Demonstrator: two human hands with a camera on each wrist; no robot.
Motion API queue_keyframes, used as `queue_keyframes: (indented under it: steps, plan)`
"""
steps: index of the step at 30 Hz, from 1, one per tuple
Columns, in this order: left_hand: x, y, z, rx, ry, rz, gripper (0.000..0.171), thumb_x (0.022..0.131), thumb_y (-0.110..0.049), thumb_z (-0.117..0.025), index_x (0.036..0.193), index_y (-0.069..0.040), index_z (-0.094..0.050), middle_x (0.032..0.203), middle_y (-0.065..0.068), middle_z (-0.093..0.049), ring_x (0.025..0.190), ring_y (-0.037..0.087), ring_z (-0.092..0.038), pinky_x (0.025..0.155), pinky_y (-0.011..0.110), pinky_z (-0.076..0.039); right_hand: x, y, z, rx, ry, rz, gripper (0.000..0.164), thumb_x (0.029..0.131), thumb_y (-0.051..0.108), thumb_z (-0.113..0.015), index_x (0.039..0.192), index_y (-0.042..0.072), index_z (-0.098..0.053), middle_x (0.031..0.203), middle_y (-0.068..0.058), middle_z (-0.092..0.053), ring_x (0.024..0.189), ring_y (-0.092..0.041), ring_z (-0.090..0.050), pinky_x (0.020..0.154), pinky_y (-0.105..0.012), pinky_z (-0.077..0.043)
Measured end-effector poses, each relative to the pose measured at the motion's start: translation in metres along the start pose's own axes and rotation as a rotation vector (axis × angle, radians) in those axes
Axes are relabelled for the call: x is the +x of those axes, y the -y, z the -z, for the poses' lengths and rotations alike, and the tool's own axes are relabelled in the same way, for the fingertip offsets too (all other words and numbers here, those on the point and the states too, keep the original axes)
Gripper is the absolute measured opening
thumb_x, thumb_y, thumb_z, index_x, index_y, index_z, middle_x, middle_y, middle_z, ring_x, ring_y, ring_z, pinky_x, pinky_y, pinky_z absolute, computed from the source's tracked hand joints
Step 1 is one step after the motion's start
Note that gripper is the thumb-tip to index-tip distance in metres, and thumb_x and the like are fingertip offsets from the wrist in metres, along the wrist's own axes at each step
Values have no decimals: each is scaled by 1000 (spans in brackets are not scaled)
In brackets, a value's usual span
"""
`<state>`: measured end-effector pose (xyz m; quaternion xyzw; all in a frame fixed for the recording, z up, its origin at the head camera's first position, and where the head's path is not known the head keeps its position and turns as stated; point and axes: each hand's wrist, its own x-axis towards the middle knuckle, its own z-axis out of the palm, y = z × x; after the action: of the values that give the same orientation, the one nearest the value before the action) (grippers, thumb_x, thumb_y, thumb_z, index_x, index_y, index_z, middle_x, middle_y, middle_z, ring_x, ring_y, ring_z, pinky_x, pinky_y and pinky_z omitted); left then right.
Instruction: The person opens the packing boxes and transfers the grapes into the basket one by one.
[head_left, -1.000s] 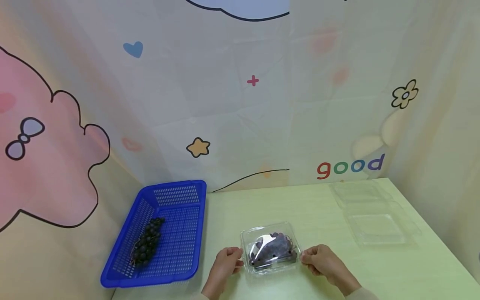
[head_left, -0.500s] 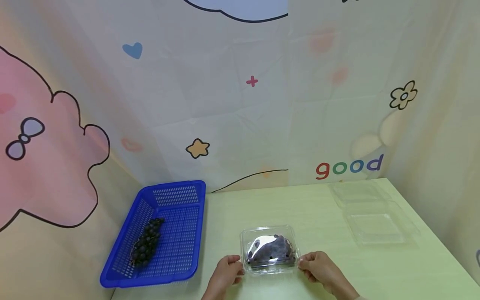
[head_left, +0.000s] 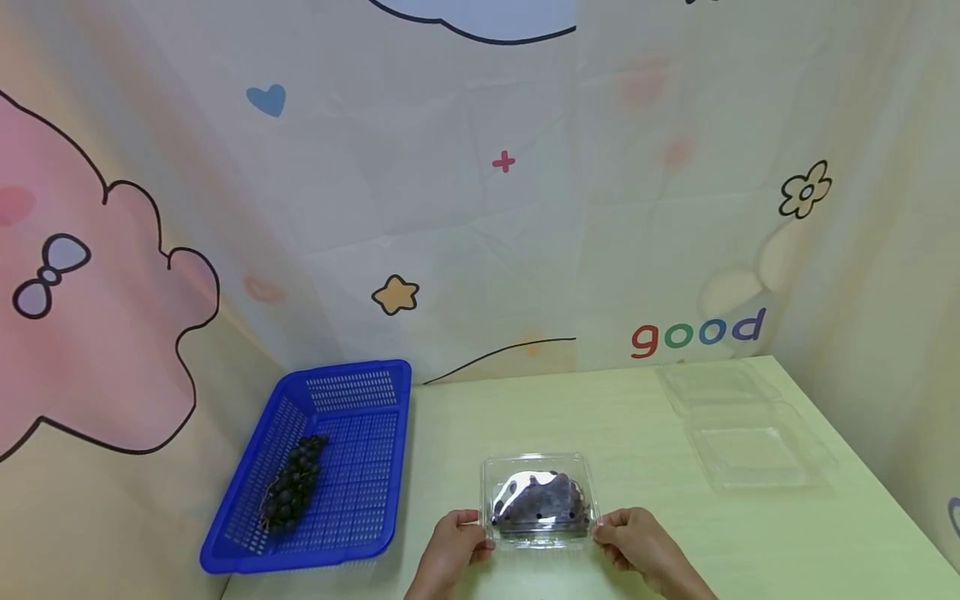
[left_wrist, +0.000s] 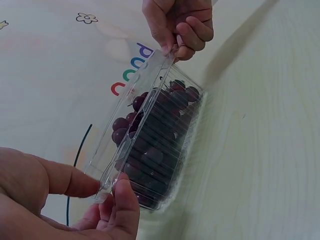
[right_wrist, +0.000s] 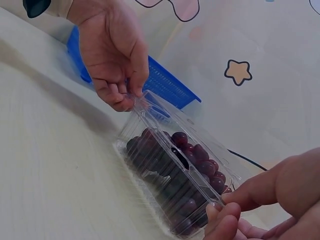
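A clear plastic clamshell box point(head_left: 500, 477) with dark purple grapes point(head_left: 543, 504) inside sits on the table at the front middle of the head view. Its lid lies over the grapes. At the near left corner, my left hand point(head_left: 452, 550) pinches the box's rim between thumb and fingers. My right hand point(head_left: 641, 546) does the same at the near right corner. Both wrist views show the thumbs on the lid edge point(left_wrist: 150, 97) and the fingers under the flange. The ribbed front wall point(right_wrist: 167, 187) faces me, with grapes pressed close behind it.
Left of the box stands a blue plastic basket point(head_left: 402, 467) holding a bunch of dark grapes point(head_left: 294, 483). Another clear clamshell point(head_left: 750, 458) lies opened out on the right of the table point(head_left: 637, 417). A printed curtain point(head_left: 450, 208) hangs behind.
The box has turned slightly, so its front edge now lies straighter across the view. Both hands have shifted slightly toward me and stay at its corners. The basket has not moved.
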<state>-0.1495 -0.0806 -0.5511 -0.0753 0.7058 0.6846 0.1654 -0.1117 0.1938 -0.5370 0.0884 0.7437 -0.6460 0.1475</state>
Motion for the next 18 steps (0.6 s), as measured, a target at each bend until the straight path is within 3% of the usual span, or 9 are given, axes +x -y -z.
queue_keyframes:
  steps: [6,18]
  plan:
    - [1,1,3,-30,22,7,38,87,9,-57,122,20,-45,91,18,-64,74,15,-61,68,24,-56,-2,0,-3,20,-15,-23,10,95,0,-63,87,-5,-64,74,-3,-59,61,-11,-50,54,-21,-44]
    - [1,0,-2,-7,-8,-6,36,82,11,-55,117,18,-47,84,12,-59,67,13,-57,63,22,-53,-2,-3,-2,56,-1,-20,8,95,0,-62,92,-8,-63,75,-3,-59,63,-10,-52,55,-21,-47]
